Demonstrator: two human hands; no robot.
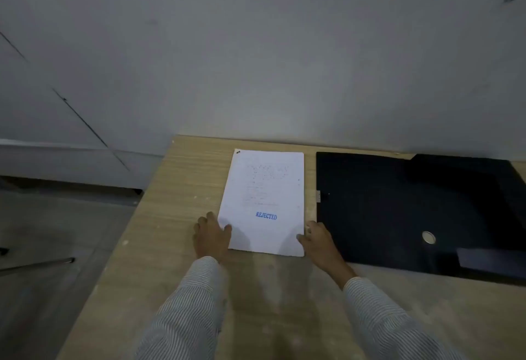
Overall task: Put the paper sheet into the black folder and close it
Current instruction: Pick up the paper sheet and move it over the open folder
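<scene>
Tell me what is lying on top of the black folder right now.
Nothing lies on the black folder: only its own round fitting and edge clasp show. The paper sheet rests beside it on the table. The folder's far right runs out of frame, unseen.

Place: I read this as a plain office or back room, sparsely furnished.
Desk: light wood-grain top, pushed against the wall.
Wall: bare, grey-white, scuffed.
Floor: grey concrete, I think.
Paperwork: 1 sheet stamped "REJECTED", beside 1 open black folder.
Light: dim.
</scene>
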